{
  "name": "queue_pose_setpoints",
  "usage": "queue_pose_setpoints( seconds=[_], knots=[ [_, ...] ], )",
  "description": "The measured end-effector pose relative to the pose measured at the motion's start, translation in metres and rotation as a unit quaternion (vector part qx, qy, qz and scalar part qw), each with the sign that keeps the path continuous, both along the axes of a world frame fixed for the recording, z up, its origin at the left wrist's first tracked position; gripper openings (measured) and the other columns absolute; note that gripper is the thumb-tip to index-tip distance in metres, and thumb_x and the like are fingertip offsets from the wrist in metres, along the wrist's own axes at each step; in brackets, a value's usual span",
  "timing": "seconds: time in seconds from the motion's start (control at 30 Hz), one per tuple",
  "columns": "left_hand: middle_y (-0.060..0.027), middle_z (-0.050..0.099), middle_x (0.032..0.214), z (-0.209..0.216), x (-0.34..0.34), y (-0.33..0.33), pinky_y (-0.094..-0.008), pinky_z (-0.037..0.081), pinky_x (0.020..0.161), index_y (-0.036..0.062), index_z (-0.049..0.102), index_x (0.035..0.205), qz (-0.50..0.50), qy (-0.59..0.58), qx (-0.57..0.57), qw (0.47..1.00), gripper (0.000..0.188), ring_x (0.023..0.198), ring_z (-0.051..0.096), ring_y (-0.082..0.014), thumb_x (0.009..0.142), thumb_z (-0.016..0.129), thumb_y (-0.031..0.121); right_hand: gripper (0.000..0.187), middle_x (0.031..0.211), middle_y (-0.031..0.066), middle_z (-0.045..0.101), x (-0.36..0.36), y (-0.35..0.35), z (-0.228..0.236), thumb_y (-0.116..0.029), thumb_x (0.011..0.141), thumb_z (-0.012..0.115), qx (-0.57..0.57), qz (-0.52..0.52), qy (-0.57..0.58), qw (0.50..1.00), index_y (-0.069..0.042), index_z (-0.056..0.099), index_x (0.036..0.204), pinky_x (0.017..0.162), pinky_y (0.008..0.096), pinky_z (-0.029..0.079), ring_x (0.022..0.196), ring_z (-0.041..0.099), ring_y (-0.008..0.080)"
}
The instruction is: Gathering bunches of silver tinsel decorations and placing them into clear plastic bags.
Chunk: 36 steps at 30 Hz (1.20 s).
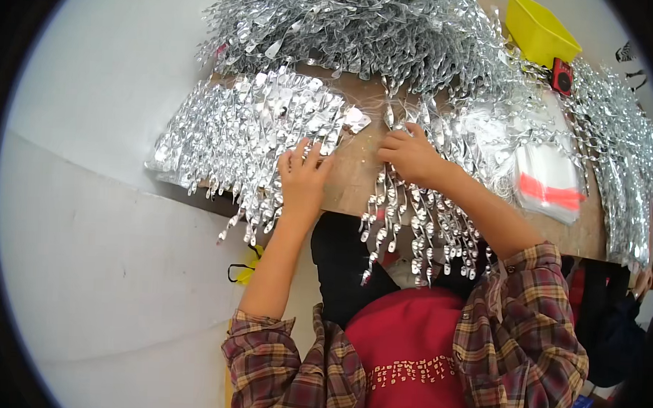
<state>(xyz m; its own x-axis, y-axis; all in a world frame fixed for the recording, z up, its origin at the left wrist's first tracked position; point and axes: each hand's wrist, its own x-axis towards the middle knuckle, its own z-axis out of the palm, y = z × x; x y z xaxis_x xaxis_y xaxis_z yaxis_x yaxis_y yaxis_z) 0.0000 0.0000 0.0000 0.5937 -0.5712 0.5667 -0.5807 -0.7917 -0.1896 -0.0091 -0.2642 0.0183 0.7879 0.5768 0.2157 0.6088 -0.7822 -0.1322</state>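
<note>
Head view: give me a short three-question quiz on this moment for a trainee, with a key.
1. True or false: the left hand lies flat on the silver strands at the table's near edge.
2. What does the right hand pinch? A) the yellow bin B) a bunch of silver strands hanging over the wooden table edge C) the stack of clear bags
3. Fill in: beside the yellow bin sits a small ___ device.

Key
1. True; fingers spread on them.
2. B.
3. Red.
</note>
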Motion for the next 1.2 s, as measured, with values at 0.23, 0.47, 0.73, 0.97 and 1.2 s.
queue_pose_setpoints(
  seconds=[0.23, 0.47, 0.73, 0.97, 1.2],
  knots=[
    [-0.0033, 0.058, 0.116, -0.005, 0.017, 0.013, -0.0455, 0.033, 0.096, 0.018, 0.067, 0.103, 0.056, -0.017, -0.033, 0.998, 0.027, 0.117, 0.047, -0.0276, 0.08, 0.055, 0.01, 0.024, 0.104, -0.0021, 0.059, -0.01, -0.01, -0.012, -0.004, 0.073, 0.058, 0.021, 0.008, -0.016, 1.0, -0.015, 0.062, 0.094, 0.105, 0.0511, 0.026, 0.113, 0.05, 0.0177],
    [-0.0005, 0.058, 0.115, -0.008, 0.026, 0.002, -0.043, 0.033, 0.092, 0.0198, 0.066, 0.104, 0.105, -0.021, -0.016, 0.994, 0.025, 0.116, 0.046, -0.0238, 0.082, 0.057, 0.014, 0.02, 0.102, 0.0, 0.059, 0.0, -0.004, -0.006, -0.008, 0.075, 0.058, -0.006, -0.018, 0.018, 1.0, -0.016, 0.062, 0.094, 0.101, 0.0501, 0.029, 0.108, 0.052, 0.0181],
    [-0.0006, 0.055, 0.115, -0.013, 0.051, -0.005, -0.041, 0.034, 0.086, 0.0226, 0.065, 0.102, 0.188, -0.084, -0.043, 0.978, 0.023, 0.108, 0.048, -0.0218, 0.082, 0.056, 0.015, 0.011, 0.082, 0.0077, 0.054, 0.017, 0.004, -0.016, -0.017, 0.076, 0.063, 0.096, 0.074, -0.045, 0.992, -0.01, 0.059, 0.082, 0.073, 0.0408, 0.041, 0.081, 0.054, 0.0276],
    [-0.0022, 0.054, 0.115, -0.023, 0.08, -0.013, -0.0416, 0.032, 0.08, 0.018, 0.066, 0.098, 0.172, -0.106, -0.051, 0.978, 0.022, 0.106, 0.047, -0.0222, 0.079, 0.058, 0.014, 0.01, 0.079, 0.0064, 0.053, 0.004, 0.018, -0.012, -0.013, 0.071, 0.064, 0.158, 0.163, -0.054, 0.972, -0.009, 0.055, 0.074, 0.07, 0.0398, 0.043, 0.079, 0.054, 0.0265],
    [-0.0082, 0.05, 0.128, -0.024, 0.083, -0.019, -0.0439, 0.033, 0.085, 0.0208, 0.066, 0.107, 0.183, -0.048, -0.033, 0.981, 0.028, 0.114, 0.045, -0.0265, 0.082, 0.056, 0.013, 0.011, 0.083, 0.0044, 0.055, -0.006, 0.013, -0.021, -0.014, 0.075, 0.064, 0.097, -0.021, -0.095, 0.991, -0.011, 0.059, 0.083, 0.074, 0.0376, 0.04, 0.084, 0.052, 0.0245]
  ],
)
